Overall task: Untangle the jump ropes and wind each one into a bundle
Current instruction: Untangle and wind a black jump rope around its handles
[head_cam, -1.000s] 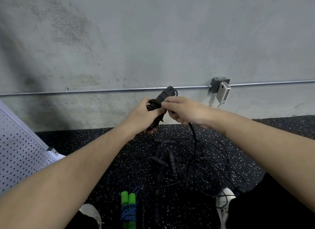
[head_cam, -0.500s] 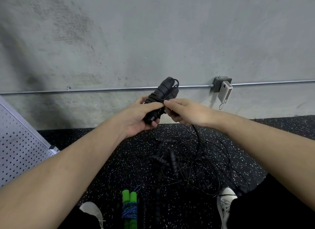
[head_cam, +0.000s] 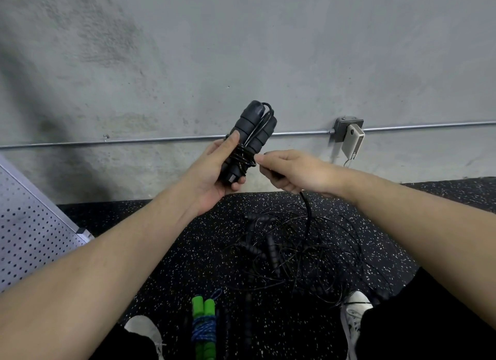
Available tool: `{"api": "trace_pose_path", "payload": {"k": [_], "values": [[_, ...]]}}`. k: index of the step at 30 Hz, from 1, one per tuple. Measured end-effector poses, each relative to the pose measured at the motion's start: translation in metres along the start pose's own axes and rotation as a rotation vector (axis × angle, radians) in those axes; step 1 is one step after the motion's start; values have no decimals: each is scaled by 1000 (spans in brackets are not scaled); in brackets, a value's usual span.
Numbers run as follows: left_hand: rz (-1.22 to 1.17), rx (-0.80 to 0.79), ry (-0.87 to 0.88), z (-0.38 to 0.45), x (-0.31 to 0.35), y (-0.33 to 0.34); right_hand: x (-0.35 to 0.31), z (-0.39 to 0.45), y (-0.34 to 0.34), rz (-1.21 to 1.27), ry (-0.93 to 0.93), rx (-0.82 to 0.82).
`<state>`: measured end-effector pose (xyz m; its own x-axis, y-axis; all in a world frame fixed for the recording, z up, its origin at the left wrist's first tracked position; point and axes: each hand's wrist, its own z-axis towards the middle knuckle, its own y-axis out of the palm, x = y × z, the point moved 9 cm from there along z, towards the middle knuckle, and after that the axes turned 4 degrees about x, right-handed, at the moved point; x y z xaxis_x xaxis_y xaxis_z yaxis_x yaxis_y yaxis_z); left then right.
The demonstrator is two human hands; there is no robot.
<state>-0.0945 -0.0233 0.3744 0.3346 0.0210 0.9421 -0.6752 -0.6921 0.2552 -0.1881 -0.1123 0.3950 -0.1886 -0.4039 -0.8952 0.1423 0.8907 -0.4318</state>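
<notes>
Concrete wall (head_cam: 241, 51) behind; left hand (head_cam: 214, 169) grips black rope bundle (head_cam: 249, 137), right hand (head_cam: 292, 169) apparently pinches cord.

No readable text, label, brand, number or sign anywhere in head view. Small grey device (head_cam: 352, 141) hanging at wall junction box (head_cam: 342, 129): face blank at this resolution. Black jump rope handles (head_cam: 252, 130): no legible marking. Green handles (head_cam: 202, 330): none either.
</notes>
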Motion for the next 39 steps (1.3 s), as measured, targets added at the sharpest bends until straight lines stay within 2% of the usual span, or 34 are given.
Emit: {"api": "trace_pose_path", "payload": {"k": [6, 12, 14, 19, 24, 29, 33, 39], "values": [[-74, -15, -61, -4, 6, -4, 6, -3, -9, 0, -20, 3], [-62, -60, -102, -13, 3, -5, 9, -5, -16, -154, -16, 11], [-59, -47, -92, -14, 6, -8, 8, -4, -16, -115, -31, 7], [-110, 7, -93, -11, 12, -20, 15, -2, -8, 174, 8, -94], [-124, -6, -94, -10, 12, -24, 21, -1, -12, -33, 24, -37], [-184, -33, -102, -6, 12, -28, 24, -1, -11, 95, 38, -77], [-36, -172, -152, -10, 3, -17, 31, 4, -23, -114, 77, 41], [396, -444, -257, -19, -25, 4, 45, 7, -30, -162, 155, 89]]}}
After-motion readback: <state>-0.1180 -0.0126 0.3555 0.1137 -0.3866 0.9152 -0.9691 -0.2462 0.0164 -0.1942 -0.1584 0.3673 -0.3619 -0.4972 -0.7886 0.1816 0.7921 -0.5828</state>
